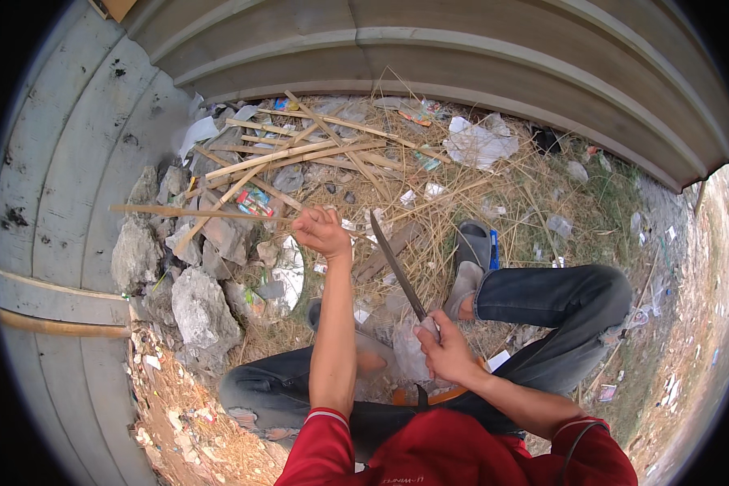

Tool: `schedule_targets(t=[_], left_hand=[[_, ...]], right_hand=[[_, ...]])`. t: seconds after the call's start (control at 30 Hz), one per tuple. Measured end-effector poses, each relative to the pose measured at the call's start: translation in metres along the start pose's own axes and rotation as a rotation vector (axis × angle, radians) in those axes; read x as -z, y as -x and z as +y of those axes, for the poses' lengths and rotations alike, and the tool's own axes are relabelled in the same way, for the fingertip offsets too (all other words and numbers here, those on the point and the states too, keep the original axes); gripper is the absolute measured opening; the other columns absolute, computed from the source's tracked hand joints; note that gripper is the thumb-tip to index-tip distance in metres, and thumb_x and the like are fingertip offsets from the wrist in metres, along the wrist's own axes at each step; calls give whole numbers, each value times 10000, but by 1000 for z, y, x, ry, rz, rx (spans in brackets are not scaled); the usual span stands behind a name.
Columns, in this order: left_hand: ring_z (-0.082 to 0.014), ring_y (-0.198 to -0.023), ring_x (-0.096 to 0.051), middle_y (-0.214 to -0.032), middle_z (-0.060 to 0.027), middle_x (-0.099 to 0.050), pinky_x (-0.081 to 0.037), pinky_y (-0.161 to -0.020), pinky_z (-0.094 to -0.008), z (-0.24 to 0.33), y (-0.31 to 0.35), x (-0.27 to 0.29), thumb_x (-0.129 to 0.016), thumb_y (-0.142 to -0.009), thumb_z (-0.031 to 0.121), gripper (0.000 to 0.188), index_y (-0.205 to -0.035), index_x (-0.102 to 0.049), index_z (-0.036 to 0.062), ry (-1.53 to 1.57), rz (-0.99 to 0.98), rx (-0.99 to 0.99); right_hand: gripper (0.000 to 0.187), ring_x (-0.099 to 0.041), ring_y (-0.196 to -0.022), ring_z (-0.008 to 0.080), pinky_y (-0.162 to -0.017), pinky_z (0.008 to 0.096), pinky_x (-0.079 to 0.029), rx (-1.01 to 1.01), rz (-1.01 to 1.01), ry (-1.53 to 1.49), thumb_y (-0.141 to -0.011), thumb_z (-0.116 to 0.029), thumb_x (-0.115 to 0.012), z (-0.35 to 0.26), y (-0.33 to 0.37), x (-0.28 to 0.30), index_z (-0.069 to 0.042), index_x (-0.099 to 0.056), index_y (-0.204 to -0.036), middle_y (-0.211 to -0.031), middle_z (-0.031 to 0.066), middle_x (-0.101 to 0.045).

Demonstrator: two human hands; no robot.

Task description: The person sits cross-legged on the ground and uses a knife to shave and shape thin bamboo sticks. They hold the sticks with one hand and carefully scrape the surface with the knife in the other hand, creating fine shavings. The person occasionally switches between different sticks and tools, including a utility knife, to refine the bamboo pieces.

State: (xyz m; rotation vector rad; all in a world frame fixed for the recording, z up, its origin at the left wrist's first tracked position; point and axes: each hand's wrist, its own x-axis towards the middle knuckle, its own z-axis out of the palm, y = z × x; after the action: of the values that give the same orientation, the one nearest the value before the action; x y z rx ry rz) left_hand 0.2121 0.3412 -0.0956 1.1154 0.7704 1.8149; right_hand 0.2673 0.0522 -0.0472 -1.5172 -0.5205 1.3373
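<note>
My left hand (322,232) is closed around a thin bamboo strip (211,214). Most of the strip reaches out to the left over the rocks, and a short end shows to the right of the fist. In my right hand (449,350) is the handle of a long knife (398,271) with a dark, slightly curved blade. The blade slants up and left, its tip near the strip's short end; whether they touch I cannot tell. Beyond my left hand, several split bamboo strips (308,154) lie crossed in a loose heap on the ground.
Grey rocks (202,308) are piled to the left beside a grey panel wall (73,178). A ribbed metal wall (462,57) closes off the far side. Dry grass, white paper (482,142) and litter cover the ground. My bent legs (543,300) frame the near area.
</note>
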Motion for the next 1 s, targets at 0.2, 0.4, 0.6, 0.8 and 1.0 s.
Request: schedule_targets(t=[0.2,0.4,0.6,0.8,1.0], left_hand=[[-93,-515,-204,-608,38,-233,-201,-446,-253,8,-11,1,-334,-1025,656,635,-674,-215,141,-13,110,52],[-85,-535,-182,-623,31,-242,-192,-453,-252,0,-2,-13,-314,-1042,619,619,-681,-225,124,-25,38,66],[-85,-553,-205,-628,34,-251,-214,-459,-236,2,0,-13,-329,-1039,620,618,-683,-222,126,-52,70,18],[-92,-555,-233,-631,36,-270,-246,-466,-235,-2,3,-29,-346,-1041,617,618,-685,-227,126,-62,82,30],[-90,-530,-212,-616,43,-243,-227,-457,-238,2,-1,-28,-344,-1026,655,620,-700,-250,135,-129,169,13]], right_hand=[[279,-472,-457,51,-386,238,-367,310,104,-242,-1034,-133,-563,-79,5,2,-24,-405,-1236,-638,-19,-491],[324,-498,-448,130,-391,321,-410,43,-29,-54,-1015,-206,-595,-15,-3,-6,-21,-421,-1216,-672,36,-539],[287,-495,-431,82,-368,265,-381,134,84,-218,-1034,-195,-566,-64,-5,14,-23,-422,-1213,-662,13,-540],[305,-564,-520,110,-473,248,-411,533,163,122,-1001,-143,-618,-54,11,0,-43,-437,-1225,-647,6,-538],[284,-541,-485,117,-442,263,-433,-127,66,-77,-1020,-177,-587,-7,-2,33,-69,-430,-1231,-688,29,-540]])
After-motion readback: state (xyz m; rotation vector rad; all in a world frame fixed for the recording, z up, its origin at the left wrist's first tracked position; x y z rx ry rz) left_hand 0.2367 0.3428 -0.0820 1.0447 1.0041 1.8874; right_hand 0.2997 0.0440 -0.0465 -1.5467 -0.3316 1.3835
